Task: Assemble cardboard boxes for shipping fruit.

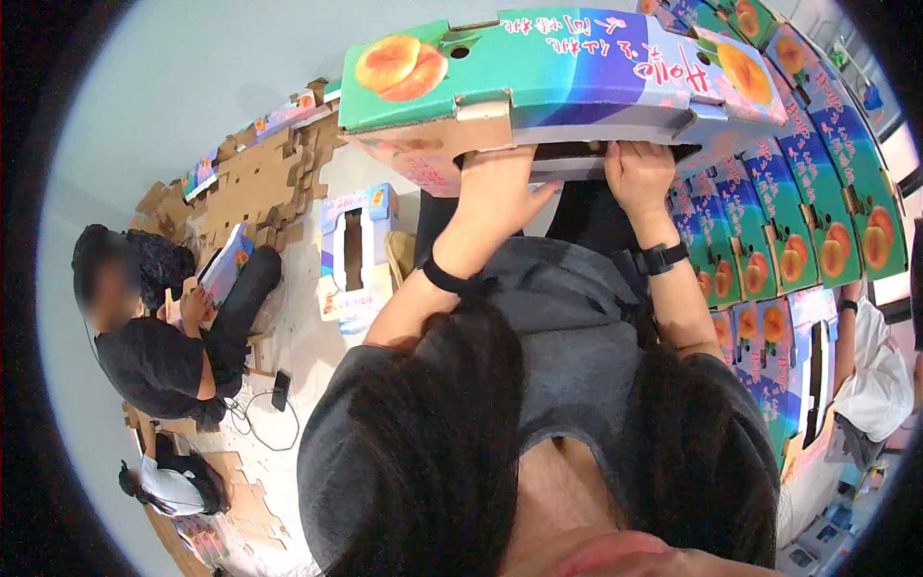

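A folded cardboard fruit box (pixel 577 91), green, blue and pink with printed peaches, is in front of me. A long dark slot (pixel 577 151) opens in its near side. My left hand (pixel 500 192) reaches into the slot's left end; its fingers are hidden inside and the thumb sticks out below. Near the slot's right end, my right hand (pixel 641 176) has its fingers bent over the edge of the cardboard. Both hands grip the box at this opening. What lies inside it is too dark to make out.
Rows of matching boxes (pixel 798 192) are stacked at my right. One more box (pixel 356 245) stands on the floor to the left, near flat brown cardboard (pixel 260 183). A seated co-worker (pixel 154 327) handles a box at left; another person (pixel 870 370) is at far right.
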`<state>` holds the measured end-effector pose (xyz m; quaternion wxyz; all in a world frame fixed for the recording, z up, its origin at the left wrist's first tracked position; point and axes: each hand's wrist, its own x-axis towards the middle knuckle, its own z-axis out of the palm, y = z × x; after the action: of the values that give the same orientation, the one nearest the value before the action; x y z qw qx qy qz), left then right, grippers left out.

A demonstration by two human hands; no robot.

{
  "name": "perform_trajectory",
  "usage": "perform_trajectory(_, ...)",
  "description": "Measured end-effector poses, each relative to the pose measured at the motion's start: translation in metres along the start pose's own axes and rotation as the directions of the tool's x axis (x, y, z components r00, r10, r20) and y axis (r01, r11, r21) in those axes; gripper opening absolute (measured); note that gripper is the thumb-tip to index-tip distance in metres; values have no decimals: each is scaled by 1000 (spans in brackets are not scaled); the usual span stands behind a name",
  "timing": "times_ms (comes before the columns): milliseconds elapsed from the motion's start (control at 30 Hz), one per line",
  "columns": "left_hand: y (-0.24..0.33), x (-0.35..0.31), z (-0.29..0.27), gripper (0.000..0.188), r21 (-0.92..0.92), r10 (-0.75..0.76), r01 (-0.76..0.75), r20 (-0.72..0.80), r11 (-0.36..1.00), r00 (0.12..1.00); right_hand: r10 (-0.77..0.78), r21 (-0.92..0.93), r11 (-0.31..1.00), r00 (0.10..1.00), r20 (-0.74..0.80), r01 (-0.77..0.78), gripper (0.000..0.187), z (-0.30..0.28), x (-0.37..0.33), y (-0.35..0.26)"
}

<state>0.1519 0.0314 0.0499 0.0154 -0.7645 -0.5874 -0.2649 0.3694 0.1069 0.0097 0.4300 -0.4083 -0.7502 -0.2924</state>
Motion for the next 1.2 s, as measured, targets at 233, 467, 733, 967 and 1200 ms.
perform_trajectory(233, -31, 2, 16, 50, 26, 143, -142, -34, 989, 989, -15, 159, 986, 929, 369, -47, 33, -36, 13, -17)
perform_trajectory(467, -53, 2, 42, 53, 265, 374, -347, -57, 900, 926, -91, -82, 985, 859, 504, 152, 55, -18, -6, 23)
perform_trajectory(733, -54, 0, 42, 43, 196, 373, -355, -62, 914, 926, 91, -122, 984, 225, 970, 129, 43, -30, 62, 6)
perform_trajectory(967, -52, 2, 38, 35, 134, 388, -377, -72, 917, 919, 11, -59, 986, 296, 955, 155, 41, -28, 53, 12)
perform_trajectory(1200, -50, 1, 33, 29, 69, 397, -392, -78, 917, 914, -119, 26, 984, 543, 831, 177, 36, -12, 31, 27)
